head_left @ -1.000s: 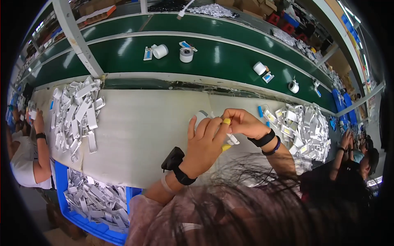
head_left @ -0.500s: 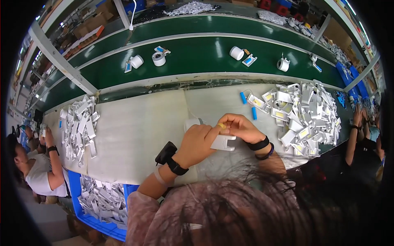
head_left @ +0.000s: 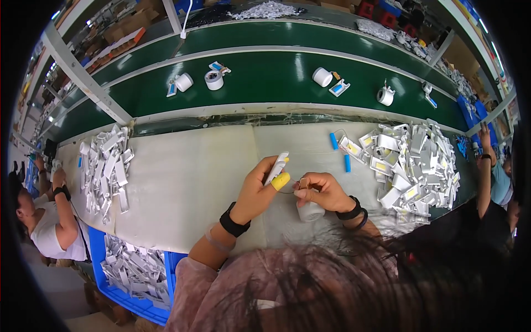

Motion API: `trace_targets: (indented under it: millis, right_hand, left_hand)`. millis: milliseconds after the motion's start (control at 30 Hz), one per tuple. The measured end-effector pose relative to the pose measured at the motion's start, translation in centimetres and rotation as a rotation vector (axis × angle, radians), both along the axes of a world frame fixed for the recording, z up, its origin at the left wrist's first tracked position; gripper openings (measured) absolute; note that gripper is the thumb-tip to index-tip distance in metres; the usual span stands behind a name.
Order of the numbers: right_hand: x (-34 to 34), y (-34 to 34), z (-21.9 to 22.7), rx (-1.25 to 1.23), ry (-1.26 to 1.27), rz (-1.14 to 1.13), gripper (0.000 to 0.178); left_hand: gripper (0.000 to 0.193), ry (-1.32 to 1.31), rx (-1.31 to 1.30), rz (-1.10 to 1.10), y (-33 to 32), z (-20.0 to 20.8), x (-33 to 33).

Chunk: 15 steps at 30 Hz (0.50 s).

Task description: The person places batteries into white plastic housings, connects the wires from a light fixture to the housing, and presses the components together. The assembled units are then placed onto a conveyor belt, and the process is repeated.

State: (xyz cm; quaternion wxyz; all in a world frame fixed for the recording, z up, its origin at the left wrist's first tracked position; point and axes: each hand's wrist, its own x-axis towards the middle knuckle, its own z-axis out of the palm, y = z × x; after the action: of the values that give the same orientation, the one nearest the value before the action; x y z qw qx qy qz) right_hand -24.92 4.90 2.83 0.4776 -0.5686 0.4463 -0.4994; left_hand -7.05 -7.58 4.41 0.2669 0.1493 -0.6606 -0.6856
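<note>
My left hand (head_left: pixel 259 187) is closed on a white plastic housing (head_left: pixel 278 167), which it keeps tilted up on edge. A yellow cover (head_left: pixel 281 181) sits on that thumb. My right hand (head_left: pixel 325 192) pinches a small brownish piece (head_left: pixel 303 183) between thumb and fingers. A thin wire (head_left: pixel 287 192) runs between the two hands. Just below the right fingers is a white round cup-shaped part (head_left: pixel 311 212), partly hidden by them. Right of the hands, two blue cylindrical cells (head_left: pixel 347 163) lie by a white housing (head_left: pixel 352 148) with a yellow strip.
A large heap of white housings (head_left: pixel 412 166) covers the bench's right side; a smaller pile (head_left: pixel 108 171) lies left. A blue bin (head_left: pixel 97 268) of white parts stands lower left. Cup-shaped parts (head_left: pixel 214 81) sit on the green conveyor (head_left: pixel 260 77). Co-workers (head_left: pixel 58 221) sit at both sides.
My hands have drawn apart. The white housing, held low between both hands before, is now tilted up in my left hand. The cup-shaped part now shows under my right hand.
</note>
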Motion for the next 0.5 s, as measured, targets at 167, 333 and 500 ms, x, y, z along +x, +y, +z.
trace_targets:
  millis: [167,333,500]
  right_hand:
    - [-1.3,-0.1,1.0,0.162,-0.165,0.003,0.021]
    - [-1.2,0.3,2.4,0.293,-0.236,0.130,0.018]
    - [0.6,0.1,2.2,-0.049,0.662,-0.378,0.011]
  left_hand:
    - [0.038,-0.062,-0.383,0.107,-1.5,-0.9,0.6]
    - [0.037,0.006,-0.392,0.113,-0.6,-1.7,0.8]
    - [0.029,-0.153,-0.147,-0.024,-0.2,-0.9,0.6]
